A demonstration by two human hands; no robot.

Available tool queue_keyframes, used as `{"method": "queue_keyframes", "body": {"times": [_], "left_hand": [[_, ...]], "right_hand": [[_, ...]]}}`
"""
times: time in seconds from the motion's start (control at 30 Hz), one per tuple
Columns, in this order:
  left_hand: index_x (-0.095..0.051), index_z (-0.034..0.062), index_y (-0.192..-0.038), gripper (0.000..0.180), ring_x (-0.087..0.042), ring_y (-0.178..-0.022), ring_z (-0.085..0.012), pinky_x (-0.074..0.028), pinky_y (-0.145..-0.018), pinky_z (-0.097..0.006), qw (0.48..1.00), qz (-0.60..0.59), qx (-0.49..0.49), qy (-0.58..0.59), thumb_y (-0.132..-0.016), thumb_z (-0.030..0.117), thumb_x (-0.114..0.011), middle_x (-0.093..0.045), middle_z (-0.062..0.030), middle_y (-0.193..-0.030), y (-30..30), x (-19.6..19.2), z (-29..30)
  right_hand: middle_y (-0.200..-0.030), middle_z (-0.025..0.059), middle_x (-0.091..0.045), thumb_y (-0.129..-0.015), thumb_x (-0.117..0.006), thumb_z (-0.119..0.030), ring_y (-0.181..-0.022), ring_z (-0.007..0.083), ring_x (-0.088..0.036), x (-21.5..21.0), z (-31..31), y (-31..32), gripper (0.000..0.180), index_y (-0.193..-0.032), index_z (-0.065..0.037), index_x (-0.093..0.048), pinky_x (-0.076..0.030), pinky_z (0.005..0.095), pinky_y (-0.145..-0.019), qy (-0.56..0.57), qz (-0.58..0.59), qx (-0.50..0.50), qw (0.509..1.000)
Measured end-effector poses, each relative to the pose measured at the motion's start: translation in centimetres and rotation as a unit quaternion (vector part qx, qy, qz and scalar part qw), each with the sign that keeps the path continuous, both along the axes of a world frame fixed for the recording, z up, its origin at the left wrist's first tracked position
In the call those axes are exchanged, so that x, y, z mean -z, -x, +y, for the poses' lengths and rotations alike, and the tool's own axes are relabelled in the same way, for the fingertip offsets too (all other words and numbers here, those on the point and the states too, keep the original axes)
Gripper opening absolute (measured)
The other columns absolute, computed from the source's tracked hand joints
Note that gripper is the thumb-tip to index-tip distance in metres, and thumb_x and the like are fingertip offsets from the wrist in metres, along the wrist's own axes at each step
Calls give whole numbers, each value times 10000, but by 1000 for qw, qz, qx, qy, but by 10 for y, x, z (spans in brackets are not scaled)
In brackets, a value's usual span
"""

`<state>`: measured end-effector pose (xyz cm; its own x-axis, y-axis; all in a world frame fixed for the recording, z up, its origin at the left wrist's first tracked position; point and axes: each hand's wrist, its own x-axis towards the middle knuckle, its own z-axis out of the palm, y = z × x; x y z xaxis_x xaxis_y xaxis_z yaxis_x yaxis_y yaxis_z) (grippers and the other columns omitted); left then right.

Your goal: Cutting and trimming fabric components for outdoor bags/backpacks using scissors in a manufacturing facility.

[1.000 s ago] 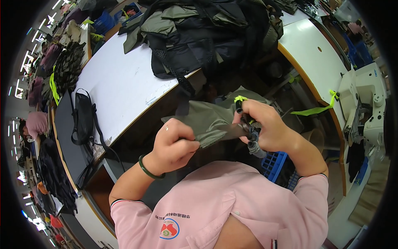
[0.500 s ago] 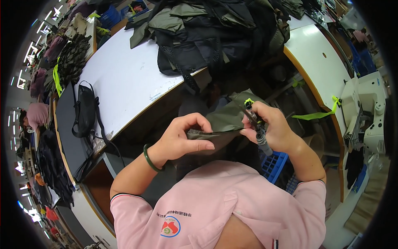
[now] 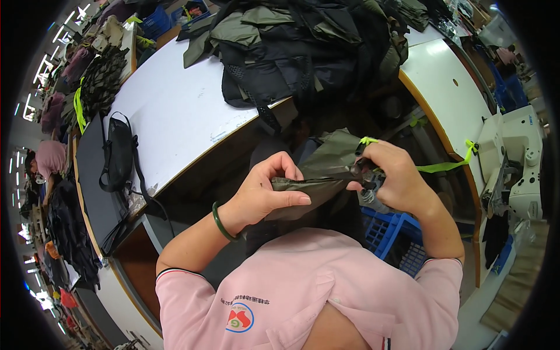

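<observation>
My left hand (image 3: 269, 189) pinches the near edge of an olive-green fabric piece (image 3: 332, 156) between thumb and fingers. The cloth hangs over my lap, with a folded seam-like edge facing up. In my right hand (image 3: 394, 175), at the right end of that edge, is a small dark pair of snips (image 3: 363, 169) with a pale greyish handle part; motion blurs it and the fingers partly cover it. A neon-yellow tie (image 3: 367, 140) sits at its top. Whether my right fingertips also grip the cloth is hard to see.
A pile of black and olive bags (image 3: 291, 52) lies on the white table (image 3: 169, 111) ahead. On the left is a black pouch with straps (image 3: 119, 154). A neon ribbon (image 3: 443, 167) runs to the white sewing machine (image 3: 525, 157) on the right. Blue crates (image 3: 382, 230) stand below.
My right hand has shifted slightly right and turned, tilting the snips. My left hand has moved a little to the right, still pinching the cloth. More of the blue crates shows.
</observation>
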<state>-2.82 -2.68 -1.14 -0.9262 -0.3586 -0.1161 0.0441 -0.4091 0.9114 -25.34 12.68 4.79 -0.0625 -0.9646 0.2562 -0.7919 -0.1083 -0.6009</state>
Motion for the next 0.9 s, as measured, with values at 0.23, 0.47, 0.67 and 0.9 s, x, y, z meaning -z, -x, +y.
{"method": "queue_keyframes", "body": {"times": [0.23,0.47,0.67,0.9], "left_hand": [[-551,76,-918,329,-591,-824,-65,-502,-758,-211,994,-49,20,-97,-740,-21,-810,-608,10,-914,1,-16,2],[-582,74,-946,315,-595,-879,-70,-510,-790,-222,995,-47,34,-85,-746,-26,-804,-612,8,-964,2,-17,4],[-584,74,-954,318,-579,-890,-69,-498,-802,-227,994,-52,40,-88,-747,-23,-805,-604,16,-972,3,-17,6],[-545,82,-884,298,-555,-842,-77,-478,-748,-233,1000,-20,20,-4,-762,-7,-803,-596,-3,-931,3,-9,6]], "right_hand": [[-816,110,-600,-636,-799,-117,-782,294,-599,-12,3,11,310,-853,-27,-596,-513,370,-683,88,224,10,970],[-765,90,-561,-682,-764,-130,-742,270,-574,-23,5,15,239,-795,-55,-566,-499,358,-674,64,289,0,955],[-721,67,-551,-712,-747,-117,-711,248,-572,-23,7,15,210,-743,-65,-547,-496,344,-639,56,303,-5,951],[-737,97,-575,-684,-800,-106,-714,272,-599,-17,7,17,260,-792,-31,-575,-499,365,-612,47,187,7,981]]}}
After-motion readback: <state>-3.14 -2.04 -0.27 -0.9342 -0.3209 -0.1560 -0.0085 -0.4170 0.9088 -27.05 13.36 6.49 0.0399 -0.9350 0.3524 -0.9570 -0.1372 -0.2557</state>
